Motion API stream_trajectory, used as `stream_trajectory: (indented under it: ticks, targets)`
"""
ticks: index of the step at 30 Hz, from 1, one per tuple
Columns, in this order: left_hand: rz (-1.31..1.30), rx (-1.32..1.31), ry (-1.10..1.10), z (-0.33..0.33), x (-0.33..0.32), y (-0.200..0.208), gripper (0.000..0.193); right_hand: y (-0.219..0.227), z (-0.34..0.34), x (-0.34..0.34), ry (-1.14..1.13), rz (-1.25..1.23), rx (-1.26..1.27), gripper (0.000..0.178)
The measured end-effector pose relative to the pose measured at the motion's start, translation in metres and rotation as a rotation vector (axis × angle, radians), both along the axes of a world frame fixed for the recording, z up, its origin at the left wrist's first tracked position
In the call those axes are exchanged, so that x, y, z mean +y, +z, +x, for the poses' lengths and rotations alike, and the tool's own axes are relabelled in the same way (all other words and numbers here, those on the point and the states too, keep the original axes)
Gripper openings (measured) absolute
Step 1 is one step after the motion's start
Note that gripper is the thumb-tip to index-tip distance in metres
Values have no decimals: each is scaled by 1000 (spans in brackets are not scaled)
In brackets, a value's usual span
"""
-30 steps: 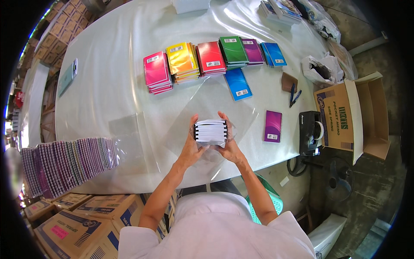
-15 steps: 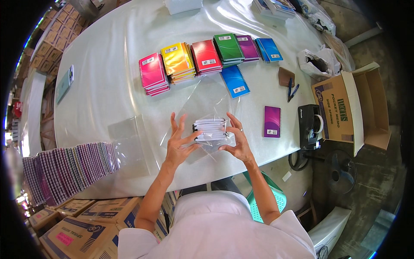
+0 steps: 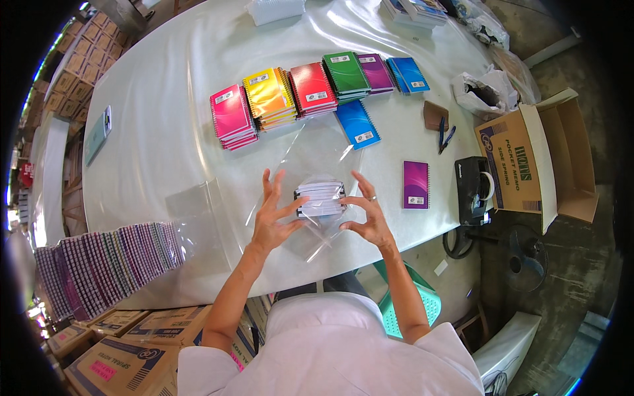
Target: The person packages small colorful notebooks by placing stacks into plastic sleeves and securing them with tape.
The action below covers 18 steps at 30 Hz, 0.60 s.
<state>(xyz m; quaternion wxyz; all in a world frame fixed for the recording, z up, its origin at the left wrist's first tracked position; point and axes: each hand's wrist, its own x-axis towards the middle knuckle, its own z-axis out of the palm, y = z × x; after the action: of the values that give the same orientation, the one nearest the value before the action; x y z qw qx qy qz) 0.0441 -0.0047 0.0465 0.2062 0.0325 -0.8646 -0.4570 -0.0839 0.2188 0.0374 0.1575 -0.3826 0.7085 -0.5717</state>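
A small stack of spiral notebooks [image 3: 321,199], white page edges up, stands on a clear plastic sheet [image 3: 310,148] spread on the table. My left hand [image 3: 272,216] has its index finger against the stack's left end, thumb low beside it, other fingers raised. On the opposite end, my right hand [image 3: 371,221] presses with its index finger, its thumb apart below. Between them the two hands hold the stack. A narrow folded flap of plastic [image 3: 319,248] points toward me from the stack's near side. Beyond the sheet lies a single blue notebook [image 3: 358,124].
Pink [image 3: 231,112], yellow [image 3: 269,94], red [image 3: 312,86], green [image 3: 346,74] notebook piles line the far side. Right are a purple notebook [image 3: 416,185], pliers [image 3: 444,137], tape dispenser [image 3: 471,195] and open carton [image 3: 515,162]. Wrapped notebooks [image 3: 112,264] and plastic sheets [image 3: 205,221] lie left.
The plastic at the stack's near side now stretches toward me as a narrow flap. My right fingers have shifted slightly at the stack's right end. My left hand stays nearly in place.
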Motion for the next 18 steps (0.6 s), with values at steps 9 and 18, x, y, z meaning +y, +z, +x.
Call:
stream_trajectory:
  ticks: [9,18]
  targets:
    - [-298,-23,38,-12,0,24,42,11,20,-31,-172,-80,38,35]
    - [-314,33,-47,-34,-12,32,42,36,-11,-35,-124,149,114,20]
